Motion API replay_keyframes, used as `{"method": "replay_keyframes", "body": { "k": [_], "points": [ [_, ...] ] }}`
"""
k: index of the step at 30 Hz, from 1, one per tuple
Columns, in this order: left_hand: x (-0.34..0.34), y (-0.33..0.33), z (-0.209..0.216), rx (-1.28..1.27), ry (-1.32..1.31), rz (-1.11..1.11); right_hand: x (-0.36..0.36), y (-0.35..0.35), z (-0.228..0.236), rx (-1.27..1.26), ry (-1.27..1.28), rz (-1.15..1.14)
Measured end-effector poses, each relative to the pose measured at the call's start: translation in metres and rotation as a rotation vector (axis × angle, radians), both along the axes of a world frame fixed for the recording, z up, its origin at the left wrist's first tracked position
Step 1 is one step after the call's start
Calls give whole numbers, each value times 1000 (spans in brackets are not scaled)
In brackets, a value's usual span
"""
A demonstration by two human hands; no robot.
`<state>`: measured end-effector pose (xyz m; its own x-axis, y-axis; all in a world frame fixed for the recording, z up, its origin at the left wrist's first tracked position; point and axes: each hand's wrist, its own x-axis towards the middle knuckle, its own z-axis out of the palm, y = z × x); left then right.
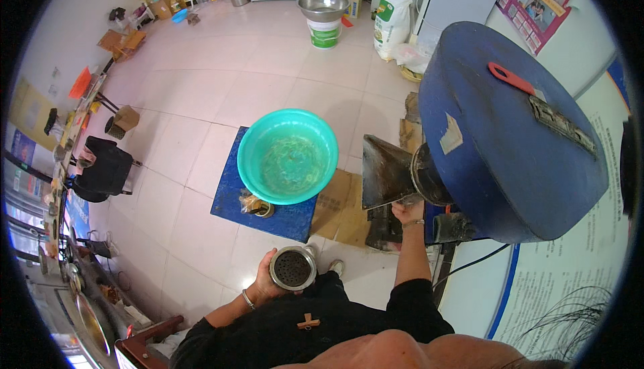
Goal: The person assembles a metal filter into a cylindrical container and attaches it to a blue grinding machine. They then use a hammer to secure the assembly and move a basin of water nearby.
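You hold a metal cylinder (pixel 293 268) with a dark, perforated face turned up toward you. It sits in your left hand (pixel 265 282), close in front of your body, the fingers and palm wrapped part of the way around its left side. Your right hand (pixel 407 211) is reached out farther forward, its fingers bent up just under the mouth of a flared metal chute (pixel 389 171); whether they grip anything there, or how far they are closed, you cannot tell from this angle.

The chute joins a large blue machine (pixel 510 147), which stands to the right of your right hand. A red-handled tool (pixel 513 77) with a long dark head lies across its top. A black cable (pixel 469 265) runs to the right of your right forearm.

Ahead of your left hand is a low blue table (pixel 295 219), bearing a green basin (pixel 252 168) with water in it. On the near edge, between basin and left hand, stand a small jar (pixel 265 210) and a plastic bag (pixel 250 202). Cardboard (pixel 339 204) lies on the floor between table and chute. Well beyond both hands, a steel bowl (pixel 324 7) tops a white-and-green bucket (pixel 325 35); a black chair (pixel 104 168) stands far left of your left hand.
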<state>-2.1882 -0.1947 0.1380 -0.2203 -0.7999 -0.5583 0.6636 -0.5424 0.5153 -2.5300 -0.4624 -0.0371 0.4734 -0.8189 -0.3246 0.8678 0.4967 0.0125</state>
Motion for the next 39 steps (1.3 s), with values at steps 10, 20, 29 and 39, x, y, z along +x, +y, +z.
{"method": "replay_keyframes", "body": {
  "k": [10,20,29,39],
  "points": [
    [8,-56,-33,4,449,-48,-11,-6,-12,115,245,-487],
    [-25,-69,-75,154,646,-84,17,16,-15,-345,223,-442],
    [-112,-86,-100,-240,0,-215,31,25,-10,-219,85,-457],
    [-107,-177,-266,-702,-422,-427,93,-18,-83,-492,-240,-467]
  ]
}}
